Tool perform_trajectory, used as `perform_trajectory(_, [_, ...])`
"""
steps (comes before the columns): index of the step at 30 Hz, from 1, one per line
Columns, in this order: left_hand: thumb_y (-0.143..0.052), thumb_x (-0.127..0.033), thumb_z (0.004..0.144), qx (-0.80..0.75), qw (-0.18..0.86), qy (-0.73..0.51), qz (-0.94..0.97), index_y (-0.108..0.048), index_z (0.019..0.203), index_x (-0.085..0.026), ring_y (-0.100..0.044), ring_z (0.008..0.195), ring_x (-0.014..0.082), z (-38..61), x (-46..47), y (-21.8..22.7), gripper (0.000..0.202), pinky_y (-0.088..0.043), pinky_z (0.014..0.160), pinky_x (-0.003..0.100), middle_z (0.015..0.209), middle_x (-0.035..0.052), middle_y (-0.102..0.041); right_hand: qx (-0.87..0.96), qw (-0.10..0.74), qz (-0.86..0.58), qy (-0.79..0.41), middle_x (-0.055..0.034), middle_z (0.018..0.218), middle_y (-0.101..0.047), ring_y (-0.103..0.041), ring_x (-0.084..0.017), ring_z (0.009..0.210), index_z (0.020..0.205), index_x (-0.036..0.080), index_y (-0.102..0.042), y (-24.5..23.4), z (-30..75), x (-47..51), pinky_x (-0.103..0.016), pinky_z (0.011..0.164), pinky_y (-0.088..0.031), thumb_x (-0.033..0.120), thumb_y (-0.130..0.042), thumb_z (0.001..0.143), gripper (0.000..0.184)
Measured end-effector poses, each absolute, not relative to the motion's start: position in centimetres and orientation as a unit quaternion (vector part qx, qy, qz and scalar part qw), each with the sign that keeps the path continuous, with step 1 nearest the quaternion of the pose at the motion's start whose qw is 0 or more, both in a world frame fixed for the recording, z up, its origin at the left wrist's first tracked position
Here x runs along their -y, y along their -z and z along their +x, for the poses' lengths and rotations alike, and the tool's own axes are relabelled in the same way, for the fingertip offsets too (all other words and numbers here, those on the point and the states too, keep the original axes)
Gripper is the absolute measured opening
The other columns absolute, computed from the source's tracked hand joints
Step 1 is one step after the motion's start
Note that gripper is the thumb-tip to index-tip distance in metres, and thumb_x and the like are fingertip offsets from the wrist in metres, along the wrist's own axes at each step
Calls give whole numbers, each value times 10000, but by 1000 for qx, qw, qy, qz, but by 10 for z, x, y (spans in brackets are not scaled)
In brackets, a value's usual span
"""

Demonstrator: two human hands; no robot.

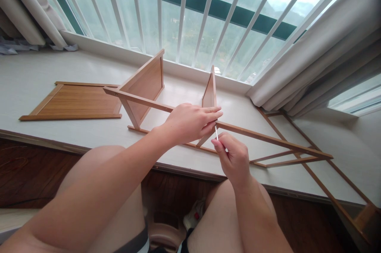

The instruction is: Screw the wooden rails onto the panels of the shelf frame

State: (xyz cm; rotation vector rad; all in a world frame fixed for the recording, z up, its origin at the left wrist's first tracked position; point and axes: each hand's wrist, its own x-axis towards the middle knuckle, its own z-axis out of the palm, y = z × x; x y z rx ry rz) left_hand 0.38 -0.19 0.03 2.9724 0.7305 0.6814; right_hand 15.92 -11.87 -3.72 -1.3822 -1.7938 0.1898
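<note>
My left hand (187, 122) lies over the wooden side rail (253, 134) at the joint with a shelf panel (210, 88), gripping it with fingers pointing right. My right hand (233, 153) is closed on a thin metal driver shaft (216, 132). The shaft's upper end meets the rail just below my left fingertips; any handle is hidden in my fist. The light-brown frame stands on its long edge, with another panel (143, 84) upright toward its left end. My left hand covers part of the rail.
A loose wooden panel (77, 102) lies flat at left on the white ledge (98, 62). Another slim wooden frame (318, 183) leans at right, behind the rail's end. White window bars (181, 14) and curtains (309, 42) border the ledge. A stool-like brown object (165, 227) sits between my legs.
</note>
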Motion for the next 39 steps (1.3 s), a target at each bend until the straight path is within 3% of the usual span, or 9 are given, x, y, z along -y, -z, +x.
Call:
perform_trajectory(8, [-355,-333,966,-233,4,-219,948,-560,1306,-347,-677,977,170,3,2,0,398,-467,763,295,1407,-37,-524,743,375,-554,-26,-19,708,-505,-405,-143,636,673,212,-441,38,160,118,-288,624,-345,232,-559,919,274])
perform_trajectory(20, [-354,-336,968,-230,-1,-216,949,-550,1313,-349,-679,970,171,2,1,0,397,-468,745,304,1416,-48,-514,721,422,-547,-58,-12,701,-498,-433,-140,646,710,205,-481,42,161,119,-287,621,-348,208,-560,926,230])
perform_trajectory(32, [-359,-339,965,-226,1,-216,950,-541,1318,-348,-675,974,167,2,0,1,397,-457,735,299,1421,-60,-507,698,440,-561,-67,-7,642,-494,-439,-130,619,666,184,-505,54,156,120,-292,615,-333,245,-509,960,300])
perform_trajectory(36, [-351,-339,969,-228,-1,-215,950,-541,1318,-343,-676,963,166,1,1,1,398,-452,730,300,1422,-55,-506,659,472,-571,-128,-24,635,-556,-498,-132,609,660,175,-584,63,145,120,-298,624,-377,277,-459,982,360])
perform_trajectory(39, [-347,-339,969,-227,-3,-216,950,-540,1319,-345,-678,953,165,1,1,1,399,-452,720,300,1421,-58,-508,588,530,-561,-242,-51,663,-618,-539,-140,590,688,168,-659,70,131,118,-305,604,-419,353,-413,999,438])
